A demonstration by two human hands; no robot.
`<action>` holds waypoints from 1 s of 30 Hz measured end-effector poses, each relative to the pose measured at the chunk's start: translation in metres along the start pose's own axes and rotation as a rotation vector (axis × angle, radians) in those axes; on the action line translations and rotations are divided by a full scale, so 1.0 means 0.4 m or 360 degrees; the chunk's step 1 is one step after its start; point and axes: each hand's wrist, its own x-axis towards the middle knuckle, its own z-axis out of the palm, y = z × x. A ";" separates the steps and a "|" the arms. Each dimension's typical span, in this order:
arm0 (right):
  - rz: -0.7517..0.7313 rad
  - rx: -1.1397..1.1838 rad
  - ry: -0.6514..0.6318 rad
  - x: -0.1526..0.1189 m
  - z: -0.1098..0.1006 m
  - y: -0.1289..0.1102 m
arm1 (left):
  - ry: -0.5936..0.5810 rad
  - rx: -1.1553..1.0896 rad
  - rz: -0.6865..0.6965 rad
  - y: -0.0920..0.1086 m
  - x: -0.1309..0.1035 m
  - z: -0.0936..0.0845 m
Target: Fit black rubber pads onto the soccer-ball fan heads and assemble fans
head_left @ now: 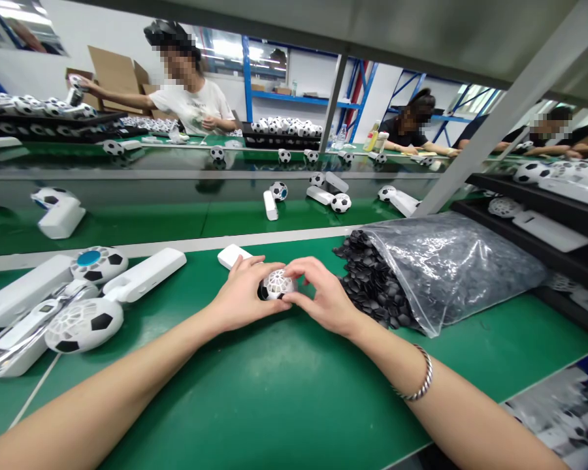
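Note:
A white soccer-ball head with black patches and an open lattice [279, 283] is between my hands over the green mat. My left hand [247, 290] is wrapped round its left side, with the white handle [232, 256] showing behind the fingers. My right hand [323, 294] has its thumb and curled fingertips at the ball's right side; whether a small piece is between them is hidden. Black loose pieces [372, 281] spill from a clear plastic bag [460, 267] just right of my right hand.
More ball-headed units [85, 325] lie at the left. Behind a pale edge strip, further units [340, 203] lie on the green belt [176, 219]. Black trays [519, 222] stand at the right beside a slanting metal post [500, 98]. People sit across the belt.

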 end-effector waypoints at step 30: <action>0.0646 -0.1045 -0.0348 0.015 -0.097 0.096 | -0.0230 -0.0230 -0.0018 0.018 -0.011 -0.006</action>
